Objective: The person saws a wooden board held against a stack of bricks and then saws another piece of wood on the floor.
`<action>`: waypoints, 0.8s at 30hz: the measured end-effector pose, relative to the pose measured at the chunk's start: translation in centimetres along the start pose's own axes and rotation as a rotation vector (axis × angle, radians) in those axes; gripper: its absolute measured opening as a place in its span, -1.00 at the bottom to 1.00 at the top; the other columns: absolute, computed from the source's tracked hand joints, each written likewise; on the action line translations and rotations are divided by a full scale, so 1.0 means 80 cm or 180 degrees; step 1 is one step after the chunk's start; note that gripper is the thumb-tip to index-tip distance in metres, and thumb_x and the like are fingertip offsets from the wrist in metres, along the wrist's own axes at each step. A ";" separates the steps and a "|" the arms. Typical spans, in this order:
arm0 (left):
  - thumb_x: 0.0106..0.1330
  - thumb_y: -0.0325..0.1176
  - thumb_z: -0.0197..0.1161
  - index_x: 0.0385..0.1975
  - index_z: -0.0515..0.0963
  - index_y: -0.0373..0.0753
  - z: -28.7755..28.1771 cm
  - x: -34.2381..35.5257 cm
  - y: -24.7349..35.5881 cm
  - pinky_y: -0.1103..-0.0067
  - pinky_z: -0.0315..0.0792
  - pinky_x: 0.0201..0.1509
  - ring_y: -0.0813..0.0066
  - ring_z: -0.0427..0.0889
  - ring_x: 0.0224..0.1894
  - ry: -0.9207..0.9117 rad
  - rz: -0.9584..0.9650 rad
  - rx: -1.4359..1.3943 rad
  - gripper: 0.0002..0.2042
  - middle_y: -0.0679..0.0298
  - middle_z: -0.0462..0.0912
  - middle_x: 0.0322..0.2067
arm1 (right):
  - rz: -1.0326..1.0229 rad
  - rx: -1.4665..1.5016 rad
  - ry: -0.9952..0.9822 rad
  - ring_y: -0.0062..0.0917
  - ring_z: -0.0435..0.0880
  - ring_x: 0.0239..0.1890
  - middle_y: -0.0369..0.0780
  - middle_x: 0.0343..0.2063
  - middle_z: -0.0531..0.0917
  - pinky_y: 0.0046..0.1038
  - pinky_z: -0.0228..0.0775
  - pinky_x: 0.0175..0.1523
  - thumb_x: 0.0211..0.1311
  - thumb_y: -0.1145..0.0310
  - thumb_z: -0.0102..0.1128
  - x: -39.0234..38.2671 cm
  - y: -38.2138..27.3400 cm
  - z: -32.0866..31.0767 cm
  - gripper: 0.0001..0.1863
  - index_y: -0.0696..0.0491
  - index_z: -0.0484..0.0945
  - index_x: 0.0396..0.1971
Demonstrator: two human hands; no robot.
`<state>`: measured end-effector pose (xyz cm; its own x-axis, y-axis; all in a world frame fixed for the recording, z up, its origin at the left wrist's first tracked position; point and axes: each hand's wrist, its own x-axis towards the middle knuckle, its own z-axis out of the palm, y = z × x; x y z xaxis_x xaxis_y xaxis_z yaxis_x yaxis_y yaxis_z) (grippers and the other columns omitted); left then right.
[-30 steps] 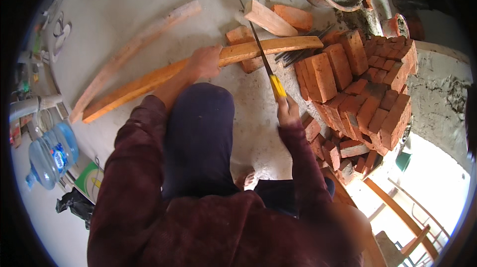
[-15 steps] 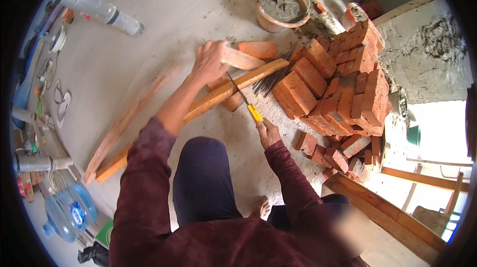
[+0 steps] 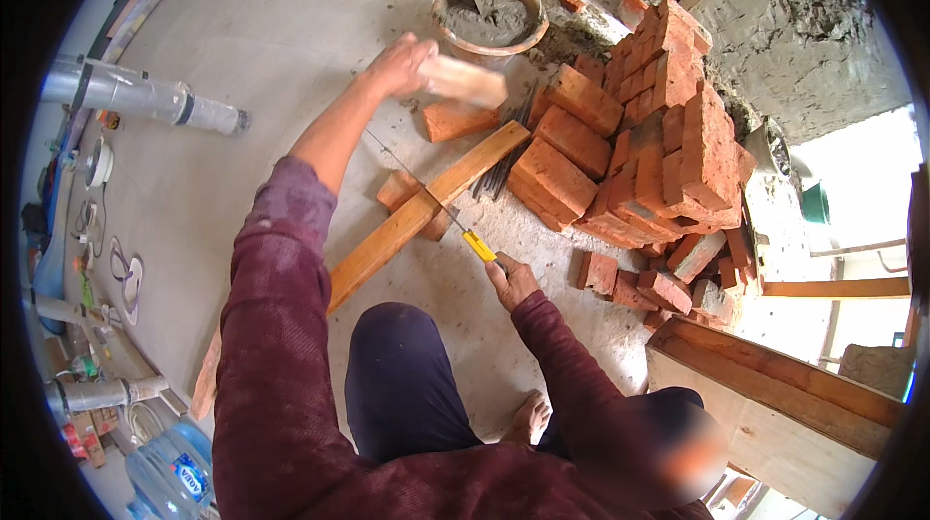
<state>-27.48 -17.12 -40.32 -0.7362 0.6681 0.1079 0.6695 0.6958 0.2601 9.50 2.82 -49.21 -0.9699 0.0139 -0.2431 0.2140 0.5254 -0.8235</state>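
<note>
My right hand is closed round the yellow handle of a hand saw, whose thin blade is seen edge-on, its teeth not visible. The blade crosses a long wooden batten near its far end and sticks out beyond it. My left hand is raised above the floor, gripping a short wood block that is blurred by motion. Under the batten lies a brick, partly hidden. Another brick rests flat just beyond the batten's end. My left sleeve hides the batten's near end.
A large brick stack stands to the right, with loose bricks at its foot. Beyond is a tub of wet mortar. Dark rods lie by the stack. Pipes, slippers and a water bottle are on the left.
My left hand has lifted the wood block up and away from the saw and batten. The saw still lies across the batten in my right hand. The whole view has shifted slightly.
</note>
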 end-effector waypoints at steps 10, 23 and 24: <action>-0.03 0.08 0.38 -0.04 0.39 -0.25 0.106 -0.283 0.153 0.25 0.35 0.02 0.02 0.44 -0.04 0.1056 -0.1283 -0.0190 -0.35 0.02 0.49 -0.12 | 0.0043 0.0028 0.0025 -0.08 0.57 -0.51 0.07 -0.63 0.50 -0.25 0.39 -0.33 0.33 -0.06 0.00 0.007 0.020 -0.008 -0.49 0.17 0.53 -0.24; -0.02 -0.22 0.34 -0.10 0.51 -0.28 0.152 -0.327 0.068 0.24 0.46 0.01 -0.01 0.60 -0.06 -0.0776 -0.1787 -0.1000 -0.54 -0.04 0.63 -0.15 | 0.0079 0.0011 -0.0291 -0.14 0.61 -0.44 0.04 -0.56 0.55 -0.27 0.41 -0.23 0.38 0.03 -0.04 0.043 -0.044 -0.019 -0.54 0.20 0.52 -0.26; -0.02 -0.22 0.34 -0.10 0.51 -0.28 0.148 -0.322 0.083 0.24 0.46 0.01 -0.01 0.60 -0.06 -0.0804 -0.1794 -0.1019 -0.54 -0.04 0.63 -0.15 | 0.0110 0.0010 -0.0306 -0.14 0.61 -0.44 0.04 -0.56 0.55 -0.27 0.41 -0.23 0.38 0.03 -0.04 0.042 -0.043 -0.020 -0.54 0.20 0.52 -0.26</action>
<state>-2.91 -26.61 -52.73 -0.8915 0.2957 -0.3432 0.1013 0.8685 0.4852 5.26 2.42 -46.34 -0.9464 -0.0498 -0.3192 0.2475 0.5233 -0.8154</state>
